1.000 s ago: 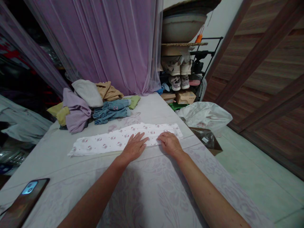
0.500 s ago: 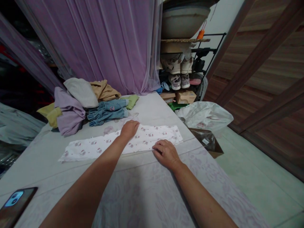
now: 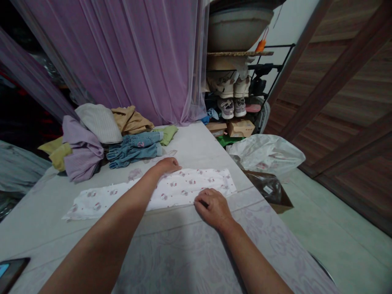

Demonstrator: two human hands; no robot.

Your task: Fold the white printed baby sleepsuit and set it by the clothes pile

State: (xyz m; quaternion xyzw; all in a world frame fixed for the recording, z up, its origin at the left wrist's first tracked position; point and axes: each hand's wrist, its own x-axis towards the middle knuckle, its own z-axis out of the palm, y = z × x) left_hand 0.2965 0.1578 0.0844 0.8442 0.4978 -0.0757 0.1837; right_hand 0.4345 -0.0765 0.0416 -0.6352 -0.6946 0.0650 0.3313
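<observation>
A white cloth (image 3: 173,188) with small printed figures lies flat on the bed sheet, folded into a long strip; which garment it is cannot be made out. My left hand (image 3: 168,164) is closed at its far edge, fingers pressed together on the fabric. At the near edge, towards the right end, my right hand (image 3: 213,207) has curled fingers and thumb pinching the cloth. My left forearm crosses over the strip and hides part of its left half.
Behind on the left is a clothes pile: a lilac garment (image 3: 81,151), folded jeans (image 3: 134,148), a tan garment (image 3: 131,120). A phone (image 3: 14,272) lies at the lower left. Right of the bed edge are a plastic bag (image 3: 266,152), an open carton (image 3: 281,202) and a shoe rack (image 3: 260,53).
My left hand's fingers have drawn in at the far edge of the cloth. My right hand stays at the near edge, its fingers a little more curled. The view has shifted slightly.
</observation>
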